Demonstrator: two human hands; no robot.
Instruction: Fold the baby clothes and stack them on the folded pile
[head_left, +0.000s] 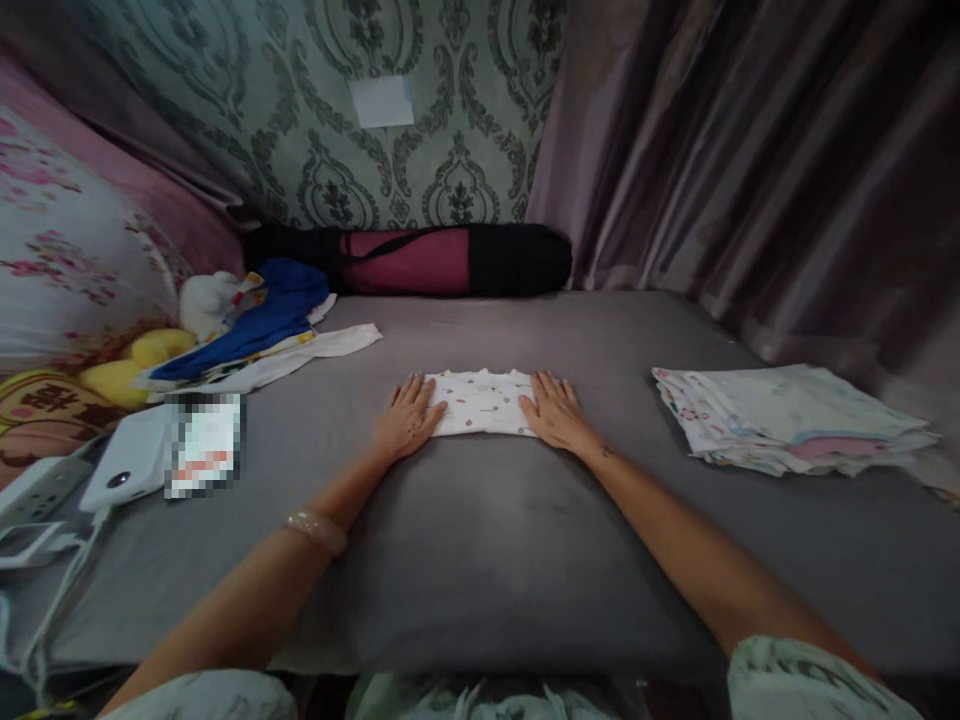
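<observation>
Printed cloth: a small white cotton-looking piece with tiny scattered prints [484, 404] lies flat as a wide strip on the grey-sheeted bed [480, 540], midway between left and right, probably centred so both arms reach it evenly.
Left hand: the bare left hand [407, 418] lies palm down over the cloth's left end, seemingly to hold that end flat.
Right hand: the bare right hand [556, 412] mirrors it at the right end, so the pressure looks balanced.
Grip: clamped on nothing; on both hands the fingers extend towards the far side, thumbs turned inward onto the fabric.
Cloth pile: a stack of pale printed fabric pieces [847, 415] sits to the right, well apart from the hands, likely to leave them room.
White device: a white plastic box with a small dark round display [131, 460] rests at the left beside a white power strip [45, 490], perhaps so its cable reaches.
</observation>
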